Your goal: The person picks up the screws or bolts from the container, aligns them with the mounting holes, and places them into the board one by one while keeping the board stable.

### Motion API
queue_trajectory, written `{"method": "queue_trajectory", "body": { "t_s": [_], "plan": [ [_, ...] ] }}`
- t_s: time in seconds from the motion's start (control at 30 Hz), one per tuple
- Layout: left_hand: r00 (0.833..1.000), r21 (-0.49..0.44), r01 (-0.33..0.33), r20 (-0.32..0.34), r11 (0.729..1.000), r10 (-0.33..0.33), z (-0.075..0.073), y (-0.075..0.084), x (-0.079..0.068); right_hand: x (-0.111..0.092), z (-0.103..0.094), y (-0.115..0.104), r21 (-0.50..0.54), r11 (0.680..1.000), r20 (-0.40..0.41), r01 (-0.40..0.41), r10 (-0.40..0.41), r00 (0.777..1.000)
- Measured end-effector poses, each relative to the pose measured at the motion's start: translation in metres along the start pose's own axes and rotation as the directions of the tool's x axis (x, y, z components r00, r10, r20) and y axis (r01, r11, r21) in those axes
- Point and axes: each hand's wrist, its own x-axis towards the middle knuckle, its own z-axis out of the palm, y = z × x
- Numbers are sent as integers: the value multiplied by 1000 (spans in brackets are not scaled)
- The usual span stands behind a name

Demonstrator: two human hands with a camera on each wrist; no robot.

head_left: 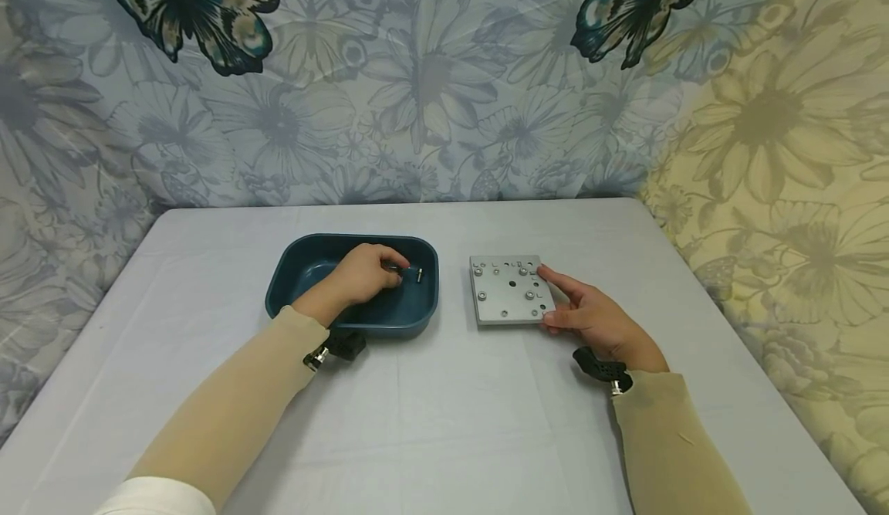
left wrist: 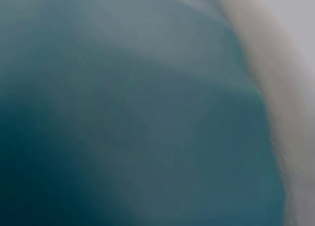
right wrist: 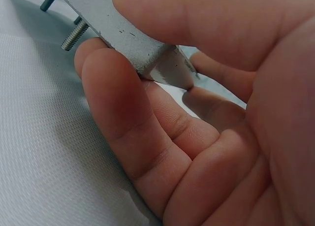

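Observation:
My right hand [head_left: 597, 314] grips the right edge of a flat silver metal plate [head_left: 495, 286], its thumb and fingers at the plate's right-hand corners. Several screw heads and holes dot the top face. In the right wrist view, threaded screw ends [right wrist: 75, 36] stick out below the plate [right wrist: 106, 19], and it is tilted off the white cloth. My left hand [head_left: 364, 274] reaches down into a dark teal tray [head_left: 295, 268], fingers bent around something small and dark; I cannot tell whether they pinch it. Just right of the fingertips lies a small screw [head_left: 420, 274]. The left wrist view is blurred teal.
A white cloth covers the table [head_left: 444, 422], which ends at a patterned fabric backdrop [head_left: 430, 106] with flowers and butterflies. Tray and plate stand side by side near the middle. Black wrist cameras [head_left: 603, 368] are strapped under both wrists.

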Motion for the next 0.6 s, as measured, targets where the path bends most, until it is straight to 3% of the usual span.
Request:
{"method": "queue_trajectory", "body": {
  "t_s": [0.17,0.27,0.43,0.6],
  "plan": [
    [999,-239,46,-6,970,-49,-1,3,-4,1,0,0,0,1000,5,-1,1,1000],
    [999,-320,39,-3,946,-42,-1,3,-4,1,-1,1,-6,1000,2,1,-1,1000],
    [999,-481,30,-5,876,-37,-1,3,-4,1,0,0,-12,1000,-3,2,-3,1000],
    [998,-561,47,-4,826,-59,-3,7,-6,0,1,-1,-11,1000,-1,4,-4,1000]
  ]
}}
